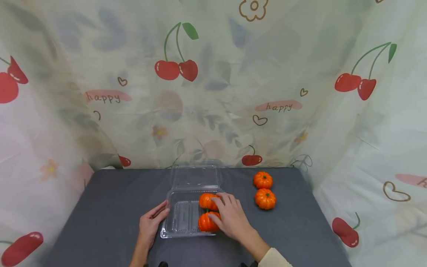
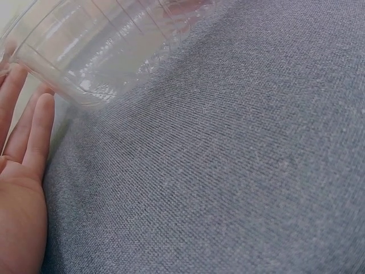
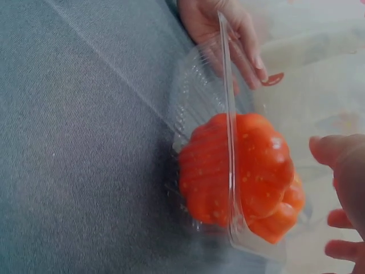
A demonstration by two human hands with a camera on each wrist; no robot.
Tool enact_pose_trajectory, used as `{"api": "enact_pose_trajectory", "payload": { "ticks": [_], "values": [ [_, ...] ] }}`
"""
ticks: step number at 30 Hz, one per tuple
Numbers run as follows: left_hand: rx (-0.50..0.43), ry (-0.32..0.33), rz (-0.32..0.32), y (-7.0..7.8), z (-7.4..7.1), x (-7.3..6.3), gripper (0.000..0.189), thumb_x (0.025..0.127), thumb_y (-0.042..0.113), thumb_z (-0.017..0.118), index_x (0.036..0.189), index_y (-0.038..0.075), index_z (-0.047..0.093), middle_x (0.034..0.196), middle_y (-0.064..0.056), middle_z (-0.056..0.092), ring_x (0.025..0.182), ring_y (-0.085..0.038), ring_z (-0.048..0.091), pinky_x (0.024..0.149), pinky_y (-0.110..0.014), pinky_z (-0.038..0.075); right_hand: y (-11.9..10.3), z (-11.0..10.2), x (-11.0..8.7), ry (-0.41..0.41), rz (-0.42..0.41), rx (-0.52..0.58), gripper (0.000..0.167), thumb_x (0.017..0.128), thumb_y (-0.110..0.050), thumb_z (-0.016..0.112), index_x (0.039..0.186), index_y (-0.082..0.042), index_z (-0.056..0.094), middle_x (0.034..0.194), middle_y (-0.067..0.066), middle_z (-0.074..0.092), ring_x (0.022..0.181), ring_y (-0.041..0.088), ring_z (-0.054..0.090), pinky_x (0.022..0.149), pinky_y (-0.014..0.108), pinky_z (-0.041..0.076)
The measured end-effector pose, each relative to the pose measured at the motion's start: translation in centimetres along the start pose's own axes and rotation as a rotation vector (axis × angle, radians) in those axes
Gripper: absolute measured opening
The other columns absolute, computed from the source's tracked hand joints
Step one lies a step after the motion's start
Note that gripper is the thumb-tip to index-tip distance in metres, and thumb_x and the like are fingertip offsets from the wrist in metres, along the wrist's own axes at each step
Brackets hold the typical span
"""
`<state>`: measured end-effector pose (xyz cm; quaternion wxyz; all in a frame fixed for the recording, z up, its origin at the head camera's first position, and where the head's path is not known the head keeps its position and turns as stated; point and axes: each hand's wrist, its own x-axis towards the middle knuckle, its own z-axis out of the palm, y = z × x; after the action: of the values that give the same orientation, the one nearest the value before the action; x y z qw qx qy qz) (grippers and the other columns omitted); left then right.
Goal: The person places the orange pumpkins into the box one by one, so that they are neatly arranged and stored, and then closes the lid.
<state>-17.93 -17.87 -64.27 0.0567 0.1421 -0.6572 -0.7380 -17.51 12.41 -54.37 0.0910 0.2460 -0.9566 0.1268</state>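
A clear plastic clamshell box [image 1: 183,234] lies on the table with its hinged lid [image 1: 196,178] folded back. Two small orange pumpkins, a front one [image 1: 207,222] and a rear one [image 1: 206,200], sit in its right compartment; the left compartment holds nothing. My left hand [image 1: 151,221] touches the box's left side with fairly straight fingers [image 2: 40,131]. Above the right side hovers my right hand [image 1: 232,218], its fingers and thumb spread over the pumpkins. In the right wrist view its thumb is apart from the front pumpkin [image 3: 262,165]. The hand partly hides both pumpkins from above.
Two more orange pumpkins, one behind [image 1: 262,180] and one in front [image 1: 265,199], stand on the dark grey table [image 1: 110,218] to the right of the box. A patterned curtain [image 1: 207,111] hangs behind the table and along both sides.
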Motion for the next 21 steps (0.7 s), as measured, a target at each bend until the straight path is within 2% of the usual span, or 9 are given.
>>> {"api": "enact_pose_trajectory", "payload": {
  "ticks": [4,9,14,21],
  "values": [
    [0.003,-0.007,-0.011,0.0,-0.1,0.0,0.055,0.083,0.020,0.086,0.132,0.003,0.068,0.113,0.016,0.077,0.103,0.006,0.071,0.086,-0.015,0.059,0.5,-0.1,0.1,-0.016,0.051,0.027,0.070,0.095,-0.057,0.064,0.152,-0.024,0.044,0.155,0.010,0.045,0.143,0.038,0.043,0.112,0.061,0.044],
    [0.027,-0.010,-0.032,0.2,-0.1,0.2,0.054,0.083,0.022,0.086,0.132,0.005,0.068,0.110,0.020,0.076,0.104,0.006,0.071,0.086,-0.016,0.060,1.1,0.0,0.1,-0.020,0.103,0.024,0.083,0.094,-0.065,0.059,0.161,-0.025,0.028,0.164,0.014,0.032,0.150,0.044,0.032,0.119,0.069,0.032],
    [0.024,-0.005,-0.022,0.1,-0.1,0.1,0.056,0.082,0.023,0.087,0.131,0.005,0.069,0.109,0.020,0.077,0.103,0.006,0.071,0.086,-0.015,0.059,1.5,0.2,-0.2,-0.034,0.130,-0.053,0.088,0.093,-0.073,0.051,0.164,-0.030,0.019,0.170,0.013,0.021,0.156,0.047,0.019,0.123,0.072,0.021],
    [0.012,-0.005,0.010,0.0,0.0,0.1,0.055,0.084,0.020,0.085,0.132,0.001,0.067,0.111,0.015,0.077,0.102,0.005,0.072,0.084,-0.015,0.060,2.4,0.4,0.0,-0.061,0.152,-0.100,0.088,0.094,-0.077,0.043,0.164,-0.032,0.017,0.173,0.013,0.010,0.158,0.048,0.009,0.124,0.074,0.012]
  ]
}}
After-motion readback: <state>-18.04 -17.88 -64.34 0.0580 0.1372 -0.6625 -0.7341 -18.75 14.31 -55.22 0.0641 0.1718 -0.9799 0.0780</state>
